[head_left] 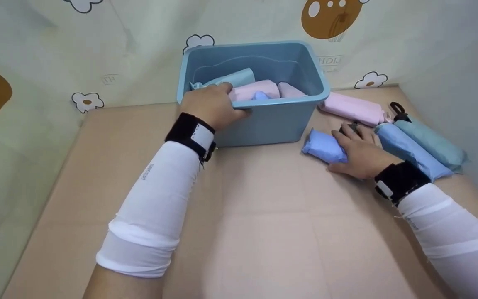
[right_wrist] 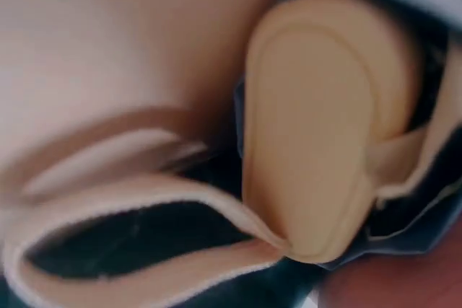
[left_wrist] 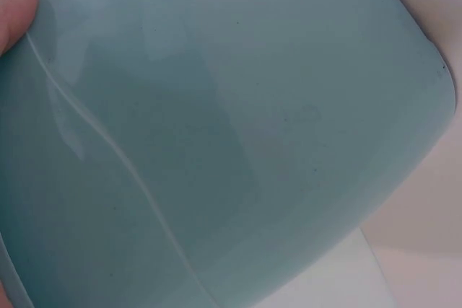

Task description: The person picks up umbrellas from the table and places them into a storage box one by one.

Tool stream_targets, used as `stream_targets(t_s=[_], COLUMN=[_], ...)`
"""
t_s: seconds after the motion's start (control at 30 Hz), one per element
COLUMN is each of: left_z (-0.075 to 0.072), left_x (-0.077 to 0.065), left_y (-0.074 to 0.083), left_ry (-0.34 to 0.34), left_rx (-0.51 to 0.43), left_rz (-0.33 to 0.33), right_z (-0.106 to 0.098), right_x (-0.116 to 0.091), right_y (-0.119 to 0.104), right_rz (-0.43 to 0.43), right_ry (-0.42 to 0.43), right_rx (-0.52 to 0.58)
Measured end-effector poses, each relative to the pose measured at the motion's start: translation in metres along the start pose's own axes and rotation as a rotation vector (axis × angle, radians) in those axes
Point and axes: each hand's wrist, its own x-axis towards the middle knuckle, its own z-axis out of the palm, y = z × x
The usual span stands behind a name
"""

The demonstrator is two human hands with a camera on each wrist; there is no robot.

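My left hand (head_left: 210, 104) grips the near left rim of a blue-grey plastic bin (head_left: 264, 120), its fingers over the edge; the thumb (left_wrist: 16, 12) lies against the outer wall in the left wrist view. On the right, my right hand (head_left: 363, 155) holds a short blue folding umbrella (head_left: 324, 146) from above, low over the table, thumb on the near side and fingers on the far side. A beige oval handle end (right_wrist: 310, 120) with a looped strap (right_wrist: 123, 196) shows large and blurred in the right wrist view.
Inside the bin lie a teal wrapped roll (head_left: 235, 78), pink rolls (head_left: 259, 89) and a bit of blue. Right of the bin are a pink roll (head_left: 353, 109), a blue roll (head_left: 415, 149) and a teal umbrella (head_left: 434, 141) with a black strap. A patterned cloth (head_left: 139, 54) hangs behind.
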Motion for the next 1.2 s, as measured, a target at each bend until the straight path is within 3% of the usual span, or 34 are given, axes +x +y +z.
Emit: stream_targets(t_s=[0.4,0.6,0.87,1.2], left_z=[0.002,0.002,0.001,0.001], left_x=[0.001,0.001,0.0,0.0], left_y=[-0.002,0.0,0.0,0.0], left_ry=[0.008,0.015,0.02,0.013], left_rx=[-0.011,-0.018,-0.018,-0.002], left_rz=[-0.002,-0.002,0.002,-0.001], right_z=[0.001,0.0,-0.012,-0.033], right_x=[-0.003,-0.008,-0.017,-0.018], right_y=[-0.004,-0.005,-0.017,-0.037], right_rz=[-0.045,-0.127,-0.283,-0.336], right_ry=[0.06,0.122,0.166,0.217], right_rx=[-0.022,-0.041,0.086,0.355])
